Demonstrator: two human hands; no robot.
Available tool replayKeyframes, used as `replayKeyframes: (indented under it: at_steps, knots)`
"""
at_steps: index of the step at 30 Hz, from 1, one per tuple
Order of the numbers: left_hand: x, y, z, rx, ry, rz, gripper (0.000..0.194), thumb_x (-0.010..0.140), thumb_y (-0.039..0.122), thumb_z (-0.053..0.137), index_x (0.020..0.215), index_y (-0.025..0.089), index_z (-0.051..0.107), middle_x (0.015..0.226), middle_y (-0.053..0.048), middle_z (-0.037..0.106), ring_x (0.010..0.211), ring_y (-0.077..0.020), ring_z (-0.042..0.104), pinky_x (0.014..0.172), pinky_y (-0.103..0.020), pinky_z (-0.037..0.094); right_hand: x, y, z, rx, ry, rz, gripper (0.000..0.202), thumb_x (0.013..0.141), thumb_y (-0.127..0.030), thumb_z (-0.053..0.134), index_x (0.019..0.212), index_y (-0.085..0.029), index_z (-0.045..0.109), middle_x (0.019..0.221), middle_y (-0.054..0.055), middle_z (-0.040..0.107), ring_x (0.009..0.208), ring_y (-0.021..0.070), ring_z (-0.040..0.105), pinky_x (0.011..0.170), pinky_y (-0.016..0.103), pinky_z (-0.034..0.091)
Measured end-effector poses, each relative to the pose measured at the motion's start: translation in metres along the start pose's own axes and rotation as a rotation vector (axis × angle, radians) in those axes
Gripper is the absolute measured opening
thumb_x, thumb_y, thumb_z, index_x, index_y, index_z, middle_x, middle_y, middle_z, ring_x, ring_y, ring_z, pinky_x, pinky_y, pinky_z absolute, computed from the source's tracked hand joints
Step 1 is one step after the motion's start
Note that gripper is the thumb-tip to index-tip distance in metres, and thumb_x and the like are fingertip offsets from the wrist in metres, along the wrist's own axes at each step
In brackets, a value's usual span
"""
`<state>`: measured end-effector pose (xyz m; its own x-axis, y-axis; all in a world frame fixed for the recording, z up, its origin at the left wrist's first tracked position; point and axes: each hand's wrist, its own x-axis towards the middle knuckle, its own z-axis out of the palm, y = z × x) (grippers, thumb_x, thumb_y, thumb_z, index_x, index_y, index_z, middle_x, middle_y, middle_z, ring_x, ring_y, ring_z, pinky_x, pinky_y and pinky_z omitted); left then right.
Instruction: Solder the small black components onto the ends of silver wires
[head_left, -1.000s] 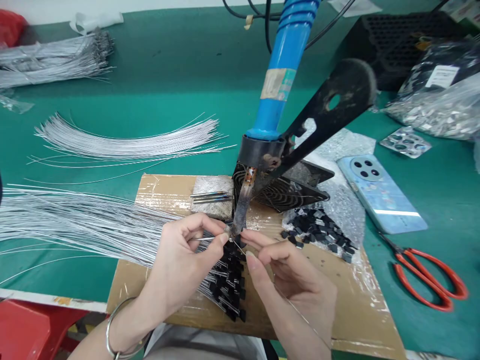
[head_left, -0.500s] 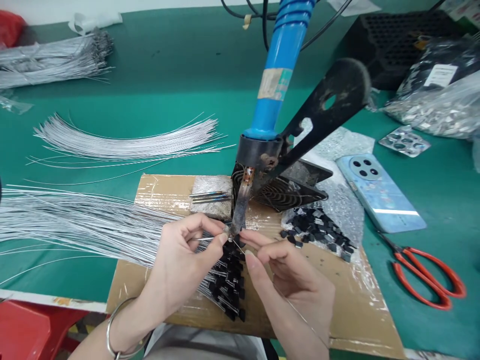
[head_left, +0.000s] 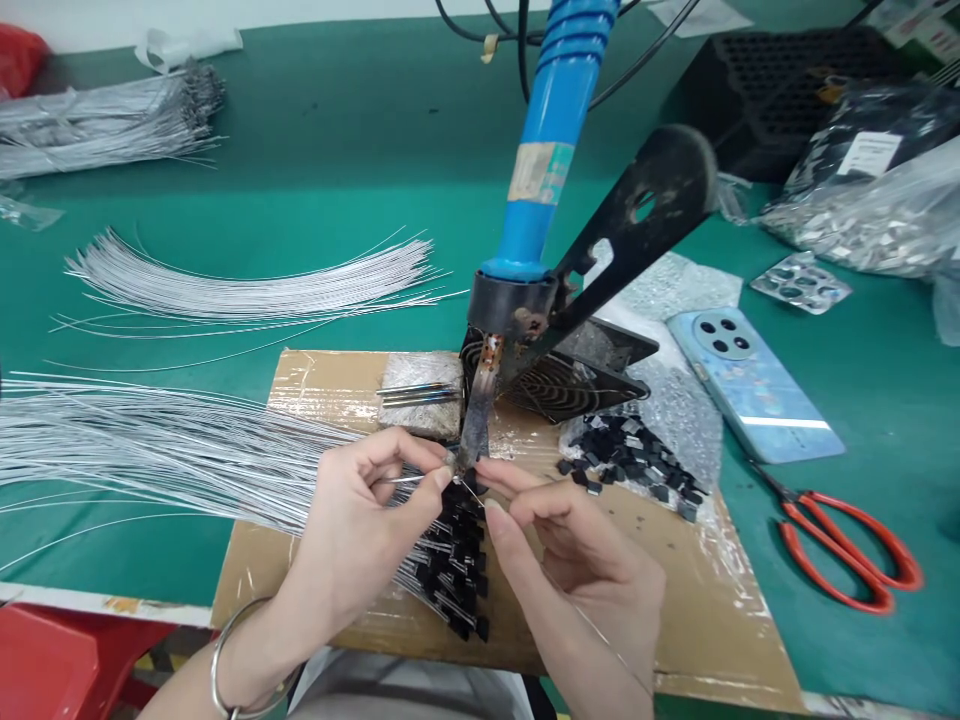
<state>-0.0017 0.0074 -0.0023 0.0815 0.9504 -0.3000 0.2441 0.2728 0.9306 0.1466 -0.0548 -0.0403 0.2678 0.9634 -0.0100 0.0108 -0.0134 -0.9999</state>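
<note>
My left hand pinches a thin grey wire close to the tip of a soldering iron, which has a blue handle and hangs in a black stand. Thin solder wire runs across the palm of my right hand, whose thumb and fingers close on it, its end reaching the iron's tip. What lies right at the tip is too small to make out. Beneath my hands, a bundle of grey wires ends in black pieces on the cardboard.
Loose black pieces lie on plastic at the right, beside a blue phone and red-handled scissors. Another wire bundle rests behind at the left. A black fan stands behind the iron's tip.
The view has shifted slightly, so the iron, phone and scissors appear a little further left. Both hands keep nearly the same pose at the iron's tip.
</note>
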Motion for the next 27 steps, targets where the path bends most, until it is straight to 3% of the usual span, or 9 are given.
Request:
replayKeyframes:
  at_steps: [10,21,27]
  knots:
    - [-0.0012,-0.0012,0.0005,0.041,0.0,0.01,0.01,0.082,0.016,0.071,0.073,0.017,0.071,0.084,-0.003,0.081,0.073,-0.0132,0.07,0.063,-0.021,0.049,-0.0011,-0.0003,0.002,-0.04,0.029,0.0,0.017,0.092,-0.019,0.074,0.078,-0.023,0.065,0.112,0.008,0.083,0.11,0.0237,0.078,0.094,0.029,0.061]
    - [-0.0022,-0.0005,0.0003,0.084,0.017,0.011,0.01,0.082,0.019,0.071,0.072,0.018,0.071,0.085,-0.004,0.081,0.069,-0.0144,0.067,0.055,-0.023,0.044,-0.0026,0.0,0.0023,-0.059,0.036,-0.014,0.016,0.093,-0.02,0.074,0.079,-0.024,0.066,0.112,0.007,0.082,0.109,0.0225,0.078,0.095,0.029,0.06]
    - [-0.0028,-0.0033,-0.0003,0.064,0.017,0.007,0.01,0.082,0.019,0.071,0.073,0.018,0.071,0.085,-0.004,0.081,0.071,-0.0142,0.069,0.059,-0.022,0.048,-0.0022,0.0018,0.0018,-0.063,0.027,-0.028,0.016,0.092,-0.018,0.073,0.08,-0.024,0.065,0.113,0.007,0.082,0.112,0.0236,0.078,0.095,0.03,0.061]
